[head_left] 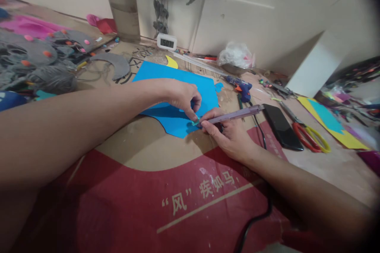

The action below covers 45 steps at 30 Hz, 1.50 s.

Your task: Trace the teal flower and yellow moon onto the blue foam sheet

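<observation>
My left hand (pixel 184 97) presses its fingertips on a small teal template (pixel 194 121) lying at the near edge of a blue foam sheet (pixel 173 87). My right hand (pixel 230 136) grips a purple pen (pixel 234 115) like a pencil, its tip touching the sheet beside the template. Both hands rest on a red and brown cardboard sheet (pixel 166 189) that covers the floor.
To the right lie a black phone (pixel 281 126), red and yellow scissors (pixel 308 134), a blue glue gun (pixel 244 89) with a black cord and yellow-teal foam pieces (pixel 329 120). Grey felt pieces (pixel 38 59) pile up at left. A small digital clock (pixel 166 42) stands by the wall.
</observation>
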{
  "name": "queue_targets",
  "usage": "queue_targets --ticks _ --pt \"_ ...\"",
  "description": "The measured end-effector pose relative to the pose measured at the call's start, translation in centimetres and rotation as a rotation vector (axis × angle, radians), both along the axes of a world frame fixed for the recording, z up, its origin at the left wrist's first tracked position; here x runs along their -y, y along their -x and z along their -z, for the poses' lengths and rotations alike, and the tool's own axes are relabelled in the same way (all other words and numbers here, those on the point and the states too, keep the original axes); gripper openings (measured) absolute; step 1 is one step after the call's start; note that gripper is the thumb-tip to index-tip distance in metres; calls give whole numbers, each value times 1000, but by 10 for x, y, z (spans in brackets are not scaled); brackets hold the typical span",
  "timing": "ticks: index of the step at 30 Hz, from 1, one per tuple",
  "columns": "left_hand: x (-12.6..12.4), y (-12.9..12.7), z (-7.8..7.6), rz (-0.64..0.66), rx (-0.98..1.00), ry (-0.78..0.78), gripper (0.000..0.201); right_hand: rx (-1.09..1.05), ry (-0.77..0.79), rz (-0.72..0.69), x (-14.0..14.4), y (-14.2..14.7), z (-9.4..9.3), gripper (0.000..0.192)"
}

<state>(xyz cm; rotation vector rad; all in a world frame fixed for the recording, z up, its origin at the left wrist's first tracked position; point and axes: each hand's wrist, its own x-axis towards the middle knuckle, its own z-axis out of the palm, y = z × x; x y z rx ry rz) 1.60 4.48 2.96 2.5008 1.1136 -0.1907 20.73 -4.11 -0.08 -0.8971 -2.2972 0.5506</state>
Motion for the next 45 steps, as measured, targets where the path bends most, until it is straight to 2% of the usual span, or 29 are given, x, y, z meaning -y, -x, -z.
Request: queue_targets --ticks 11,40,45 --pt "5 0 -1 -36 42 9 34 -17 -42 -42 -3 1 3 18" --pt "8 -4 -6 -88 0 13 35 37 -95 3 -4 1 1 22" --pt "8 -4 -7 -95 -8 34 37 -1 -27 11 -4 -1 3 25"
